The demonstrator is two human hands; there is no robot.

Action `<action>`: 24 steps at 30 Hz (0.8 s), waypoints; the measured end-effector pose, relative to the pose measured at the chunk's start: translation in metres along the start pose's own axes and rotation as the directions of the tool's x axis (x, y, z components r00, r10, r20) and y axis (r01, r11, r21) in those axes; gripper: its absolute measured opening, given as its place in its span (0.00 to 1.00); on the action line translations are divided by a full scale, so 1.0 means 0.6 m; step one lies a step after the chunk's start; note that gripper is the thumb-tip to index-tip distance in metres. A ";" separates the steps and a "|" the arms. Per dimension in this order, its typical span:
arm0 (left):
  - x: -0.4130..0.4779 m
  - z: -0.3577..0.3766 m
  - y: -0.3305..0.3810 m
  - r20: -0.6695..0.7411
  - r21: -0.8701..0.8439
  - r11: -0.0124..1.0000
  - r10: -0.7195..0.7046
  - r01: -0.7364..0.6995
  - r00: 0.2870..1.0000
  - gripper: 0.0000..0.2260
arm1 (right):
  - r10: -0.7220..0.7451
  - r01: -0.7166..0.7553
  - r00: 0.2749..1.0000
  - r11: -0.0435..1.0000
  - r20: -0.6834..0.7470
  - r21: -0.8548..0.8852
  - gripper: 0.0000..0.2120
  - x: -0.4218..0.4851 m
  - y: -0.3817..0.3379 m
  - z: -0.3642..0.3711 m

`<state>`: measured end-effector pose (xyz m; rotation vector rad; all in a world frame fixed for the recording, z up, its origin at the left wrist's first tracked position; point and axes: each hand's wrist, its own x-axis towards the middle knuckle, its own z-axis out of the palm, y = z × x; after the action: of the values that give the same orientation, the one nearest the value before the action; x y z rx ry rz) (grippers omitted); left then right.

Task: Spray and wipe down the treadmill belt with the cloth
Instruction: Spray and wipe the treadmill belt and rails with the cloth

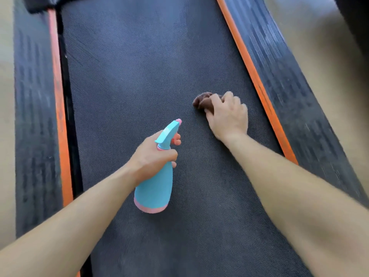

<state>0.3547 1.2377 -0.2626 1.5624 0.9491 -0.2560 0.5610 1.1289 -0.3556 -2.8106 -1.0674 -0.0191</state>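
The dark textured treadmill belt (139, 66) runs up the middle of the view. My left hand (153, 154) grips the neck of a turquoise spray bottle (155, 186) with pink trim, held above the belt with its nozzle pointing up the belt and a finger by the trigger. To the right, my right hand (227, 114) holds a bunched brown cloth (203, 100) down on the belt, near its right edge. Most of the cloth is hidden under the fingers.
Orange strips (253, 72) border the belt on both sides, with ribbed black side rails (295, 96) outside them. The left rail (34, 116) is as wide. Beige floor (323, 47) lies beyond each rail. A dark part of the treadmill frame (40, 5) sits at top left.
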 end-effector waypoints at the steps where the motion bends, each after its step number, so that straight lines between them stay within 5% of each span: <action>1: -0.001 -0.003 -0.001 -0.001 0.000 1.000 0.004 -0.004 1.000 0.24 | -0.006 0.006 1.000 1.000 -0.022 -0.019 0.15 -0.026 -0.009 0.000; 5: -0.002 -0.010 0.003 -0.003 0.001 1.000 -0.005 0.005 1.000 0.24 | -0.281 0.281 0.960 0.959 -0.012 0.036 0.13 -0.214 0.005 -0.005; 9: -0.009 -0.006 0.002 0.008 0.077 0.997 0.001 -0.002 1.000 0.23 | -0.463 0.462 0.886 0.886 0.034 0.017 0.14 -0.218 0.047 -0.005; 16: -0.007 0.002 -0.008 0.014 0.057 0.998 0.015 -0.016 1.000 0.26 | -0.121 0.119 0.992 0.991 -0.032 -0.056 0.16 -0.030 0.028 0.003; 24: -0.008 0.043 0.048 0.086 0.061 0.996 0.054 -0.059 0.995 0.24 | 0.101 -0.101 0.995 0.995 -0.021 -0.025 0.18 -0.338 0.122 -0.029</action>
<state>0.3806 1.2143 -0.2449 1.6211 0.8368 -0.3118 0.4582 0.9389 -0.3593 -2.8775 -0.9265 -0.0505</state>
